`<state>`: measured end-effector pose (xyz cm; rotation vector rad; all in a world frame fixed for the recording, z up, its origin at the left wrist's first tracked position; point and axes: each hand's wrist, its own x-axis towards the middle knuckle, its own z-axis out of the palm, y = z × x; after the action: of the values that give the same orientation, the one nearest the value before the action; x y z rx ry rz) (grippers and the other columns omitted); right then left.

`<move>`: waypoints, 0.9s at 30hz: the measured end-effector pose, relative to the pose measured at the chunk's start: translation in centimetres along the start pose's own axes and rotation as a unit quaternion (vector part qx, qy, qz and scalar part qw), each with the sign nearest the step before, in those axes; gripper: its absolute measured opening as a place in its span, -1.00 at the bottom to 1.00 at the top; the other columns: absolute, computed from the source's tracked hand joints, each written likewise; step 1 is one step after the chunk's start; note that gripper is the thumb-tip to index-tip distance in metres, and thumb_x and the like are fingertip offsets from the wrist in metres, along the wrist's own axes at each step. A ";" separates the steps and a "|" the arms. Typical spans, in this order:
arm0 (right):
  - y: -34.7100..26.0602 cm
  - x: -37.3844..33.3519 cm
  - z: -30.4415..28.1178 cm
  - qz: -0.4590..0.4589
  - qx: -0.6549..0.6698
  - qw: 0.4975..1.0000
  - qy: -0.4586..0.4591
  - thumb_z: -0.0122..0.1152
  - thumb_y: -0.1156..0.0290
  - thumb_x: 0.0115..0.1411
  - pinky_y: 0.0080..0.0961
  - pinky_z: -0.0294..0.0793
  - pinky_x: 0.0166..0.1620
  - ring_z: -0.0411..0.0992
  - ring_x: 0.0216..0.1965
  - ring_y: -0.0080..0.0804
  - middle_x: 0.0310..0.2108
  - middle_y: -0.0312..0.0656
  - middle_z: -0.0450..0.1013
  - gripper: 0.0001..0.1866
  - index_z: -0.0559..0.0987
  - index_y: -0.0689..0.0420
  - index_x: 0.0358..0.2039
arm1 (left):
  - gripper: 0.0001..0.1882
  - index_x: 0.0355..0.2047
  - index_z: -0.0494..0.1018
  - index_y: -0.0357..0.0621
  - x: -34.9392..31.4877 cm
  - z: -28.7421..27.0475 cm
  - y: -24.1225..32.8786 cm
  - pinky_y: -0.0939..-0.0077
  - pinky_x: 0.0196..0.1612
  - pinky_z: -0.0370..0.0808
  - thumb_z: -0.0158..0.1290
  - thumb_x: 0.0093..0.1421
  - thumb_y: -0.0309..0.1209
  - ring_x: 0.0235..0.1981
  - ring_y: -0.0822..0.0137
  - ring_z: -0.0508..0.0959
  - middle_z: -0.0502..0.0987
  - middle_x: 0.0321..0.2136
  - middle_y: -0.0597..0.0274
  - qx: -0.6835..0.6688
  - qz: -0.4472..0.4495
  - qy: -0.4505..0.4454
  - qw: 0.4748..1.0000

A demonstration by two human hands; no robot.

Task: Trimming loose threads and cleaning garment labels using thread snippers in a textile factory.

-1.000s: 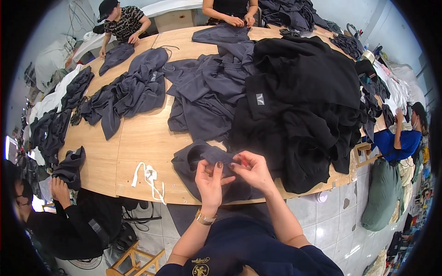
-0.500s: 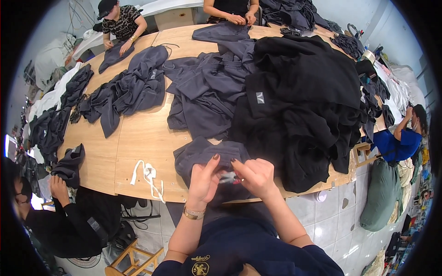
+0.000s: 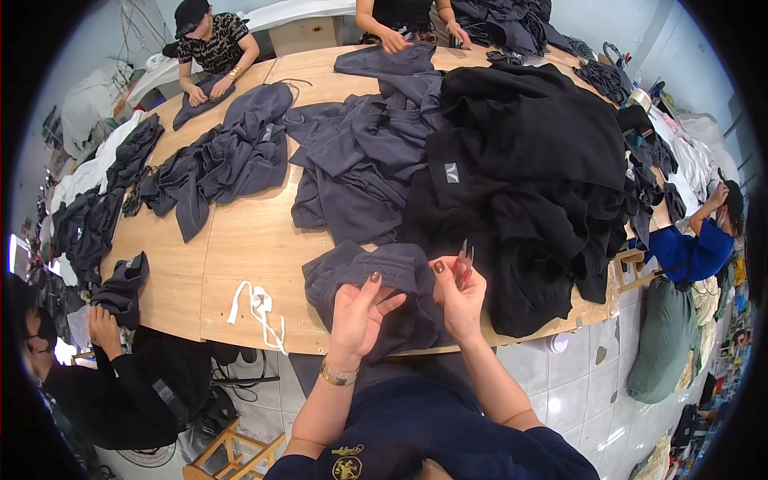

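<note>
Pale walls (image 3: 624,24) close off the workroom I'm watching, with a broad wooden table (image 3: 248,240) across mid-frame and tiled floor (image 3: 576,384) at lower right. Right of centre I see heaped black clothes (image 3: 528,128). One grey garment (image 3: 368,262) lies at lower centre; I cannot tell whether my left hand (image 3: 355,320) pinches it. My right hand (image 3: 462,308) closes around red snips (image 3: 462,274).

My table (image 3: 180,272) bears grey garments (image 3: 352,264) from upper to lower centre, a black heap (image 3: 524,144) right, white cord (image 3: 259,303) lower left.
</note>
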<state>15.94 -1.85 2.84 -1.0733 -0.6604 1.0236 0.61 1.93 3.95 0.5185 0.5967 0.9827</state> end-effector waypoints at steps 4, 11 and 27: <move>-0.3 -0.2 0.7 -0.170 -0.253 0.948 -0.087 0.10 0.69 0.02 -0.79 0.31 -0.45 0.38 -0.52 -0.65 -0.52 -0.27 0.47 -0.79 0.56 0.19 -0.31 | -0.84 -0.25 0.42 -0.29 -0.2 0.4 0.0 0.48 -0.25 0.55 -0.07 0.23 -0.46 -0.28 0.42 0.53 0.52 -0.28 0.21 0.021 0.009 0.000 1.000; -1.2 0.9 0.1 -0.437 -0.504 0.721 -0.186 0.17 0.61 -0.25 -0.55 0.28 -0.56 0.37 -0.65 -0.40 -0.64 -0.26 0.37 -0.64 0.51 0.17 -0.31 | -0.85 -0.25 0.43 -0.24 -0.1 -0.6 0.0 0.66 -0.44 0.54 -0.03 0.21 -0.43 -0.36 0.49 0.53 0.52 -0.31 0.27 0.053 -0.021 0.001 0.998; 0.2 1.2 0.6 -0.444 -0.451 0.759 -0.150 0.20 0.63 -0.24 -0.55 0.26 -0.58 0.36 -0.68 -0.40 -0.65 -0.25 0.38 -0.61 0.50 0.20 -0.28 | -0.82 -0.20 0.37 -0.27 0.0 0.4 0.2 0.50 -0.20 0.51 -0.08 0.25 -0.42 -0.24 0.40 0.51 0.48 -0.23 0.19 0.007 0.007 -0.032 0.999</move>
<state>15.86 -0.54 2.82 -1.1675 -1.8337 -0.0479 0.69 1.95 4.39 0.5656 0.5434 0.9718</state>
